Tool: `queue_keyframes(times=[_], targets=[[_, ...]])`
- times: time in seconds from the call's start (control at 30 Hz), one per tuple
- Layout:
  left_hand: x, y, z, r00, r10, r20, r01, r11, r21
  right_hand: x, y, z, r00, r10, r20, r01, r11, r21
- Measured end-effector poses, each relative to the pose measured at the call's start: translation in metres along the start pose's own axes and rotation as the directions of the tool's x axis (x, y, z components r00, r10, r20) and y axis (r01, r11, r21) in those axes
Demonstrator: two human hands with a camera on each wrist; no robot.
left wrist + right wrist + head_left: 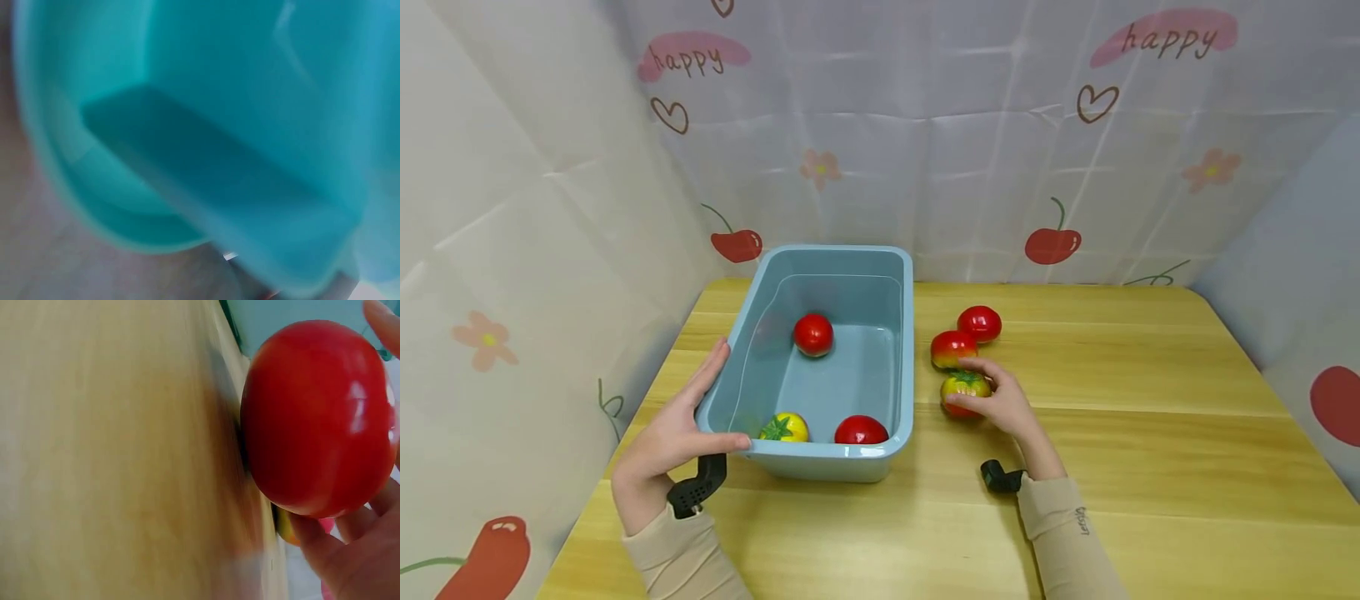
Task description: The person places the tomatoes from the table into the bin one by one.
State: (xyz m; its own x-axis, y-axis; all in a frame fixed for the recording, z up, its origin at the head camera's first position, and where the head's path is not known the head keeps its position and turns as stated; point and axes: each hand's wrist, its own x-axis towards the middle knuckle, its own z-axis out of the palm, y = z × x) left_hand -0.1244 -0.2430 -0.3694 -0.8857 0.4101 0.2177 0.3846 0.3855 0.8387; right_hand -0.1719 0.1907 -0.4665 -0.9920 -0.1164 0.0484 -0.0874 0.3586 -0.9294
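Note:
A toy tomato [964,390], yellow with a green leafy top and red below, sits on the table right of a blue-grey plastic bin [831,450]. My right hand [996,404] has its thumb and fingers curved round this tomato; its glossy red side [312,419] fills much of the right wrist view. Behind it lie a red-and-yellow tomato [952,347] and a red one [980,323]. At the bin's near left corner rests my left hand [673,437], thumb along the front rim, straight fingers against the left side. The left wrist view shows blurred bin wall [250,75].
Inside the bin are a red tomato [813,335] toward the back, a yellow one [786,427] with a green top at the near left, and another red one [861,430] at the near right. A printed curtain [880,167] hangs around the wooden table [1135,400].

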Motion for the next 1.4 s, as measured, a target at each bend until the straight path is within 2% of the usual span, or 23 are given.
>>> queue_keyframes(times=[0.13,0.3,0.6,0.8,1.1,1.4], targets=[[0.000,0.001,-0.001,1.000,-0.008,0.001,0.008,1.000,0.000,0.001,0.005,0.000,0.999,0.032,0.033,-0.032,0.999,-0.004],[0.001,0.001,-0.001,1.000,-0.014,0.002,0.014,1.000,-0.001,-0.006,-0.015,-0.003,0.997,0.055,0.054,-0.055,0.998,0.009],[0.001,0.001,0.000,1.000,-0.016,0.002,0.016,1.000,0.009,-0.017,-0.042,-0.010,0.997,0.073,0.011,-0.073,0.997,0.003],[0.001,0.000,0.000,1.000,-0.026,0.001,0.026,0.999,0.026,-0.018,-0.050,-0.016,0.999,0.034,-0.001,-0.034,0.999,0.027],[0.001,0.000,0.000,1.000,-0.019,0.002,0.019,0.999,0.033,-0.005,-0.042,-0.024,0.999,-0.048,-0.024,0.050,0.994,0.096],[-0.002,0.001,-0.001,1.000,-0.010,0.008,0.010,1.000,0.029,-0.004,-0.072,-0.027,0.988,-0.146,-0.044,0.151,0.974,0.168]])
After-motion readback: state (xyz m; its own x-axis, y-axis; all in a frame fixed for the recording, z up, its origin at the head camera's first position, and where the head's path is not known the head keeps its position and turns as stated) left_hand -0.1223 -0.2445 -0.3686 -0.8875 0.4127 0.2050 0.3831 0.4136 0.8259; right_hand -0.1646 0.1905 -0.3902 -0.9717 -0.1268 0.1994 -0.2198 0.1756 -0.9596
